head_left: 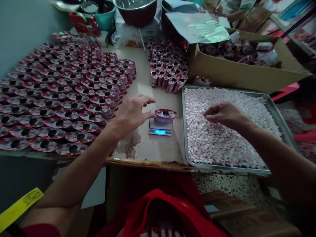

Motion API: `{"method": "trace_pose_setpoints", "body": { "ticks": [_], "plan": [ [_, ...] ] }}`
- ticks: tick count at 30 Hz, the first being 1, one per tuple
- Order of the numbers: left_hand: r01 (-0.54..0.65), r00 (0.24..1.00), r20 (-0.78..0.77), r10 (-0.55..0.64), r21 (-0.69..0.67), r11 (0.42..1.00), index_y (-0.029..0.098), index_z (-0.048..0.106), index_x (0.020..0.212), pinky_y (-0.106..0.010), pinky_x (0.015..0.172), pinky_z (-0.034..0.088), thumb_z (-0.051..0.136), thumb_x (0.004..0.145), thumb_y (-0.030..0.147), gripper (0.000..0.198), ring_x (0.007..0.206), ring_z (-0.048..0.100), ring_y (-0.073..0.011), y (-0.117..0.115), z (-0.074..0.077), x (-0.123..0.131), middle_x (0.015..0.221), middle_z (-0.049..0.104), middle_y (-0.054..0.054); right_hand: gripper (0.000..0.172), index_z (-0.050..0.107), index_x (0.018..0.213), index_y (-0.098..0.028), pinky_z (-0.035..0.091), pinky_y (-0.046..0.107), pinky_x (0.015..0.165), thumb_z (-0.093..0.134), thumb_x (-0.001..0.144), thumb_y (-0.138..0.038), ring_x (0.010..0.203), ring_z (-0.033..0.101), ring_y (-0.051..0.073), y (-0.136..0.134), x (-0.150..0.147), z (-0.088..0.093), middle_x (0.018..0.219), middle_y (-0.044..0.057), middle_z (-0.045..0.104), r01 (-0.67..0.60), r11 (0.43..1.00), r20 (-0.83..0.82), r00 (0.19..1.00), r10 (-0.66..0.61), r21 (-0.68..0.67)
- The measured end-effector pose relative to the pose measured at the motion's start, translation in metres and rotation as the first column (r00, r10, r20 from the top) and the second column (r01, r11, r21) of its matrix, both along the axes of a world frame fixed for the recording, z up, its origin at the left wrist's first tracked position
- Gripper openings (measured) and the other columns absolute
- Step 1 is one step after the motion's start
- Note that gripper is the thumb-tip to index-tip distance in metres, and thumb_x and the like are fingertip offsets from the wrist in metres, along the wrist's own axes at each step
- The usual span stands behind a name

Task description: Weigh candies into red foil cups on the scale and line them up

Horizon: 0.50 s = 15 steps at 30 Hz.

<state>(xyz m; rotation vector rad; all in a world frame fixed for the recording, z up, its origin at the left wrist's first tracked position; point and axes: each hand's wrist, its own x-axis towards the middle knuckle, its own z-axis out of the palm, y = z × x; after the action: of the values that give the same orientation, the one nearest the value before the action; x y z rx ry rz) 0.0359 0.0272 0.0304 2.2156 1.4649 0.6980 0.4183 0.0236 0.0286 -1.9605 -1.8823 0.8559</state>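
Observation:
A small digital scale (pixel 160 128) with a lit blue display sits on the table in front of me. On its plate stands an oval red-and-white container (pixel 166 116) with a dark round hole in its top. My left hand (pixel 134 112) is just left of it, fingers apart, thumb tip close to the container's side; I cannot tell whether it touches. Over a metal tray (pixel 187 138) full of small white-pink candy-like pieces (pixel 222 144) hovers my right hand (pixel 223 113), its fingertips pinched together. What is between those fingertips, if anything, is too small to make out.
Rows of similar oval containers (pixel 61 95) fill the table's left side. Smaller upright containers (pixel 168 69) stand behind the scale. A cardboard box (pixel 222 70) of packages, a metal bowl (pixel 135 13) and a teal basin (pixel 106 19) are at the back. The table's front edge (pixel 148 163) is near me.

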Motion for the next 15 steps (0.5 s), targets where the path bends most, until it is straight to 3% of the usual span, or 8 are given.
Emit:
{"method": "trace_pose_setpoints", "body": {
  "ticks": [3, 8, 11, 13, 15],
  "plan": [
    [0.045, 0.999, -0.022, -0.046, -0.016, 0.999, 0.021, 0.077, 0.128, -0.040, 0.097, 0.059, 0.095, 0.078, 0.021, 0.054, 0.104, 0.075, -0.0262, 0.005, -0.006, 0.007, 0.123, 0.079, -0.009, 0.015, 0.084, 0.079, -0.018, 0.042, 0.028, 0.057, 0.075, 0.071, -0.028, 0.059, 0.059, 0.015, 0.004, -0.008, 0.003, 0.067, 0.003, 0.072, -0.012, 1.000, 0.004, 1.000, 0.012, 0.023],
    [0.166, 0.985, -0.037, -0.166, -0.020, 0.986, 0.019, 0.074, 0.131, -0.044, 0.107, 0.056, 0.095, 0.077, 0.024, 0.058, 0.117, 0.072, -0.0301, 0.012, -0.028, 0.034, 0.126, 0.077, -0.011, 0.017, 0.083, 0.079, -0.019, 0.038, 0.026, 0.054, 0.078, 0.069, -0.031, 0.058, 0.055, 0.013, 0.014, -0.044, 0.017, 0.065, 0.001, 0.069, -0.054, 0.996, -0.234, 0.970, 0.069, 0.073],
    [0.266, 0.959, -0.068, -0.274, -0.101, 0.959, 0.018, 0.068, 0.140, -0.046, 0.107, 0.057, 0.097, 0.072, 0.022, 0.074, 0.121, 0.071, -0.0334, 0.017, -0.037, 0.048, 0.133, 0.074, -0.015, 0.016, 0.081, 0.076, -0.020, 0.036, 0.026, 0.052, 0.084, 0.066, -0.033, 0.057, 0.053, 0.013, 0.023, -0.070, 0.020, 0.063, 0.000, 0.067, -0.102, 0.994, -0.375, 0.921, 0.105, 0.028],
    [0.216, 0.974, -0.053, -0.222, -0.103, 0.971, 0.019, 0.062, 0.147, -0.048, 0.108, 0.057, 0.098, 0.067, 0.018, 0.088, 0.126, 0.069, -0.0354, 0.019, -0.041, 0.049, 0.139, 0.072, -0.017, 0.020, 0.080, 0.079, -0.021, 0.042, 0.026, 0.055, 0.089, 0.065, -0.032, 0.060, 0.055, 0.013, 0.028, -0.083, 0.019, 0.067, 0.001, 0.068, -0.099, 0.995, -0.501, 0.862, 0.069, -0.033],
    [0.113, 0.994, 0.007, -0.113, -0.110, 0.987, 0.021, 0.062, 0.146, -0.047, 0.105, 0.058, 0.096, 0.067, 0.015, 0.087, 0.122, 0.071, -0.0340, 0.019, -0.045, 0.046, 0.135, 0.075, -0.015, 0.023, 0.079, 0.082, -0.021, 0.047, 0.027, 0.059, 0.090, 0.065, -0.031, 0.062, 0.056, 0.013, 0.028, -0.090, 0.015, 0.070, 0.001, 0.068, -0.031, 0.995, -0.629, 0.777, -0.038, -0.099]
  ]
}}
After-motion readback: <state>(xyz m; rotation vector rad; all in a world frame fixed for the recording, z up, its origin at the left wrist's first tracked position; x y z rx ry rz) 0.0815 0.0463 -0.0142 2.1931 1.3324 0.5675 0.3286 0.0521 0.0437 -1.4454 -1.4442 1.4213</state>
